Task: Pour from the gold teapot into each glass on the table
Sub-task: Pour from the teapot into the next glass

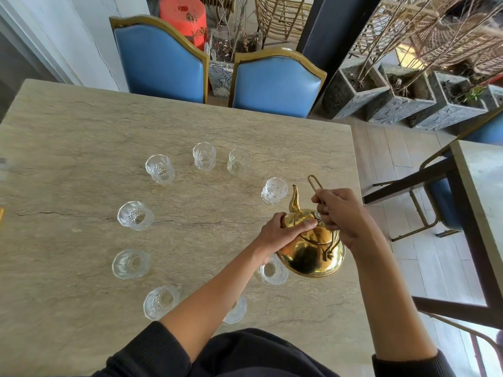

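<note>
The gold teapot [313,253] hangs above the table's right side, its spout [295,198] pointing toward a cut glass [274,190] just beyond it. My right hand [341,213] grips the wire handle. My left hand [283,232] presses on the lid with the thumb on top. Several clear cut glasses stand in a ring: far ones [204,155], [238,161], [160,168], left ones [135,215], [131,263], near ones [162,301], [236,311]. One glass [272,272] sits partly under the pot. I cannot tell whether any glass holds liquid.
The beige stone-look table [81,137] ends at its right edge near the teapot. Two blue chairs [275,83] stand at the far side. A second table [481,186] with a chair is to the right, across tiled floor. Stone planters [402,96] line the back right.
</note>
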A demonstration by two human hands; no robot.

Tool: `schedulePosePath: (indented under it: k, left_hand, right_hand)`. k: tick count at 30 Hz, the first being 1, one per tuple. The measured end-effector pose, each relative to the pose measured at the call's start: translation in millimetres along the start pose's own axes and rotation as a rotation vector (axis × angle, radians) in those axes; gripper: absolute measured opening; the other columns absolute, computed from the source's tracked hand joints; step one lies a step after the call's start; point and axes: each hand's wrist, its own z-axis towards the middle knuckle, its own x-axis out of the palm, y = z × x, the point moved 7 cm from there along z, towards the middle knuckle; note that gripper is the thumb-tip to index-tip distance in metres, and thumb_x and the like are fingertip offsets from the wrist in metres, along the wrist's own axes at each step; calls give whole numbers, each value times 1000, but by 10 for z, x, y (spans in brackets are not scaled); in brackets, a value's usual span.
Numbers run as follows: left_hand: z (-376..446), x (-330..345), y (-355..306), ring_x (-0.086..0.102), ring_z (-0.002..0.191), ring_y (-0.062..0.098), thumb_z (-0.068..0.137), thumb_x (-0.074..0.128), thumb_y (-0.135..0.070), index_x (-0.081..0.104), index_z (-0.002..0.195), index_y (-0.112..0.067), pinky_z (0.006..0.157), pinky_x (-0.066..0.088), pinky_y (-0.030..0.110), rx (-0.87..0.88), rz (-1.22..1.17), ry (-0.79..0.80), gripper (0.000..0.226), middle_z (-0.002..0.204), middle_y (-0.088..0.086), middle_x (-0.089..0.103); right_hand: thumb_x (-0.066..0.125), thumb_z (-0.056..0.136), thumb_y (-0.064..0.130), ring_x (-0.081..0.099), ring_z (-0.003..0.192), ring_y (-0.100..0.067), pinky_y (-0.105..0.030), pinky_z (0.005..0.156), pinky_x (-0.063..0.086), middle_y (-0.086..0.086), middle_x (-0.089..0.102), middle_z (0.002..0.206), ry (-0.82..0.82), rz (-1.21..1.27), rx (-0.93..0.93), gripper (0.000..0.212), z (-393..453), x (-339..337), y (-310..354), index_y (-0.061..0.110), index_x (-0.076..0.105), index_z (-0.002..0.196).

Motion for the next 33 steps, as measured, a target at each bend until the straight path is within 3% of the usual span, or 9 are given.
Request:
schedulePosePath:
  k: [5, 8, 11, 14, 19, 23, 33]
  left_hand:
    - [-28, -130, -96, 67, 116, 13, 72, 90, -73, 50, 130, -34, 108, 60, 38, 24, 44, -9, 81, 121, -10, 67]
    - [-66, -249, -173, 66, 111, 7, 84, 92, -61, 52, 135, -32, 101, 60, 31, 52, 51, -27, 71, 117, -16, 66]
    - [-103, -425, -254, 63, 108, 0, 83, 92, -62, 51, 144, -31, 89, 56, 22, 88, 42, -46, 79, 119, -16, 64]
    - [-114, -660, -305, 67, 121, 13, 76, 93, -70, 52, 148, -29, 106, 58, 34, 112, 35, -93, 93, 130, -11, 67]
    - [-120, -1074, -374, 57, 127, 14, 76, 92, -71, 39, 165, -25, 98, 49, 28, 130, 57, -140, 113, 139, -10, 52]
    - [-60, -1352, -379, 66, 123, 17, 69, 90, -80, 48, 155, -25, 103, 59, 35, 126, 82, -150, 110, 136, -4, 62]
    - [194, -1635, -257, 70, 121, 22, 54, 84, -94, 55, 153, -24, 107, 63, 45, 79, 72, -137, 124, 138, 2, 68]
  right_hand:
    - [49, 100, 14, 31, 43, -9, -20, 35, 23, 2, 40, 55, -13, 74, 8, 24, -29, 55, -12, 6, 61, 81]
    - [49, 99, 13, 30, 44, -10, -22, 37, 22, 1, 40, 54, 0, 96, -10, 24, -61, 122, 66, 6, 60, 80]
    - [49, 100, 13, 29, 44, -9, -21, 37, 22, 1, 38, 54, 38, 109, -48, 24, -84, 246, 208, 6, 59, 79]
    - [48, 100, 12, 28, 43, -8, -19, 36, 21, 3, 37, 54, 63, 101, -69, 24, -78, 406, 368, 7, 59, 78]
    - [46, 103, 13, 30, 41, -6, -18, 36, 22, 3, 35, 55, 94, 99, -107, 24, -33, 724, 619, 6, 58, 82]
    - [46, 104, 14, 31, 43, -7, -20, 37, 23, 1, 37, 58, 95, 60, -98, 22, 60, 958, 765, 4, 59, 90]
    - [47, 103, 15, 33, 44, -7, -19, 36, 24, 2, 41, 58, 67, 40, -38, 21, 363, 1256, 844, 3, 61, 93]
